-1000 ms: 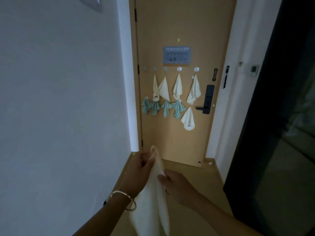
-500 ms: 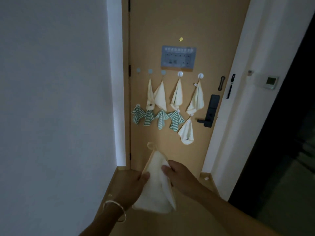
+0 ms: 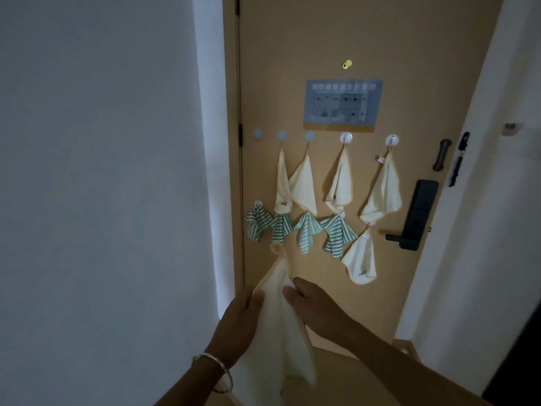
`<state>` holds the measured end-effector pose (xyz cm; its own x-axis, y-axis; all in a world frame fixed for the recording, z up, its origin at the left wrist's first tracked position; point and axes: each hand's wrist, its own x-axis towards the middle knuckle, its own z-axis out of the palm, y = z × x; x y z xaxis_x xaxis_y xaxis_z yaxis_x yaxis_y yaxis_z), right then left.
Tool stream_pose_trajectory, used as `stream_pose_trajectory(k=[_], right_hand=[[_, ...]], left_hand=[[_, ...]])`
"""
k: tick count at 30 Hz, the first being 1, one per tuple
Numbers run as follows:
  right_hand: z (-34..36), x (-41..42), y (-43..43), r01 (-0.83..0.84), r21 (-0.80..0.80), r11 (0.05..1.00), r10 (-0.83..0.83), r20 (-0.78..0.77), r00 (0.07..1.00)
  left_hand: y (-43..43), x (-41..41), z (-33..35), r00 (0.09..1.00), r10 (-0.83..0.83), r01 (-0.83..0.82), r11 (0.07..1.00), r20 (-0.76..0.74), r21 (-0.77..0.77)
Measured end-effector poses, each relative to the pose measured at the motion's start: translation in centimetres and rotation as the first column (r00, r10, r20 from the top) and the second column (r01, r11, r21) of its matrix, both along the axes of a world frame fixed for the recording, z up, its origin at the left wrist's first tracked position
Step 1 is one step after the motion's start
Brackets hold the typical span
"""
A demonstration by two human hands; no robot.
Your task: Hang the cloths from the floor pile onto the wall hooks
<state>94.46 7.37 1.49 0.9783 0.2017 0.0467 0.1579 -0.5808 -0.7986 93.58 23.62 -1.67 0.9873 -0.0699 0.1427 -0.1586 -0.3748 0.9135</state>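
Left hand (image 3: 240,323) and right hand (image 3: 316,306) are pinching the cream cloth (image 3: 281,332), bringing it closer to the door (image 3: 292,54). Top-left hook (image 3: 257,133) is awaiting it.

The hall is dim and the colours look dull. The door (image 3: 292,54) is the lightest part, a soft tan. A pale strip of light runs down the wall (image 3: 207,142) just left of it. The bottom right corner is almost black. The sign (image 3: 342,104) is too fuzzy to read. The cloth (image 3: 278,332) looks a bit blurred. Straight lines lean near the sides
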Motion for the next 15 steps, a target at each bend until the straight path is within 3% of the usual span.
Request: stream_pose_trajectory(k=[15], right_hand=[[1.7,31.3,2.0,-0.13,0.065,0.989,0.128,0.04,0.991]], left_hand=[[0.8,28.3,4.1,0.983,0.167,-0.163,0.985,0.08,-0.055]])
